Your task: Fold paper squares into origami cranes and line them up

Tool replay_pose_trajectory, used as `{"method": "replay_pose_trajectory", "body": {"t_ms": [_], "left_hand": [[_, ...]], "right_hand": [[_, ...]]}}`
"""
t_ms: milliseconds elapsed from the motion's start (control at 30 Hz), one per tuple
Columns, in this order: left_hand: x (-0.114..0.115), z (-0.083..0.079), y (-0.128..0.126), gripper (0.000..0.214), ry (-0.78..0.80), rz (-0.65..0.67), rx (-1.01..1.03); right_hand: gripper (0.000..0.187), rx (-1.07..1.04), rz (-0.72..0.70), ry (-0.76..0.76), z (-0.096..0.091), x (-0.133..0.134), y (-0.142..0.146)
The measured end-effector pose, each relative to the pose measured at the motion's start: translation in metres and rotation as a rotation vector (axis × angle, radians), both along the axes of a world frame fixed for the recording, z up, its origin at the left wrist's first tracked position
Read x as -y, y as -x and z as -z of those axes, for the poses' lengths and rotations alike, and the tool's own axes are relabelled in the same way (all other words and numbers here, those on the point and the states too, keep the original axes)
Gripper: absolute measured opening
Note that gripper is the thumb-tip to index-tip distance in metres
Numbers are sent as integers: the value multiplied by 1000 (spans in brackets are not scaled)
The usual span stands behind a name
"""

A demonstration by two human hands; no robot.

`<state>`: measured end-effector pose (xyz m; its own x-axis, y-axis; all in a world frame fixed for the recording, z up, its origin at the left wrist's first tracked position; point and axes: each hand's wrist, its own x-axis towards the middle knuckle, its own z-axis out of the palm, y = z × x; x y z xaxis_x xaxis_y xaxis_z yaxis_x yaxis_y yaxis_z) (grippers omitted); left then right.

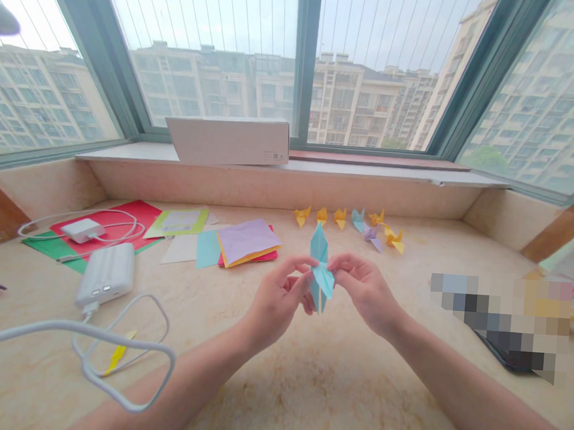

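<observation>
One light-blue, pointed folded-paper piece (322, 280), apparently part-finished, held above the desk (305, 380); left hand (281, 292) and right hand (364, 291) each clamped on it in a fingertip grip. Apparently finished: seven small yellow, blue and purple folded-paper birds (358, 219). Seemingly unworked: flat coloured paper sheets (248, 240).

Folded paper (324, 279) in front of origami birds (340, 219)

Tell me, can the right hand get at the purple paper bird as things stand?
Likely yes: nothing visible blocks the right hand from the purple paper bird beyond it, though that hand is pinching blue folded paper.
</observation>
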<state>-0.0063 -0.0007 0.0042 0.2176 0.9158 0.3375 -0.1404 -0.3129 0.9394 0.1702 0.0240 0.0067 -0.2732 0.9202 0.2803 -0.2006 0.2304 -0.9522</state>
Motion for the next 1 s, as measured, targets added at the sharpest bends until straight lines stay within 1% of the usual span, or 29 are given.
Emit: {"method": "replay_pose_trajectory", "body": {"t_ms": [100, 167, 233, 367, 500, 600, 767, 900, 1000], "left_hand": [[0, 0, 0, 22, -13, -2, -5], [1, -1, 1, 22, -11, 0, -22], [1, -2, 1, 24, -8, -7, -27], [1, -3, 1, 24, -10, -21, -14], [-1, -1, 1, 19, -1, -80, -31], [-2, 0, 2, 17, -6, -119, -82], [-6, 3, 4, 31, -40, -134, -178], [-10, 8, 5, 42, -108, -152, -262], [-11, 10, 6, 39, -164, -166, -301]], "right_hand": [[11, -1, 7, 23, 1, 0, -2], [16, 12, 1, 18, 1, 1, -1], [17, 19, -7, 15, 1, 2, 0], [21, -19, -8, 15, 1, 2, 4], [20, -28, 3, -40, 4, 0, 4], [21, 22, 8, -97, 6, 2, 3], [31, 189, 34, -200, 6, 7, 3], [37, 187, 57, -213, 6, 6, 3], [38, 226, 77, -219, 5, 4, 2]]}}
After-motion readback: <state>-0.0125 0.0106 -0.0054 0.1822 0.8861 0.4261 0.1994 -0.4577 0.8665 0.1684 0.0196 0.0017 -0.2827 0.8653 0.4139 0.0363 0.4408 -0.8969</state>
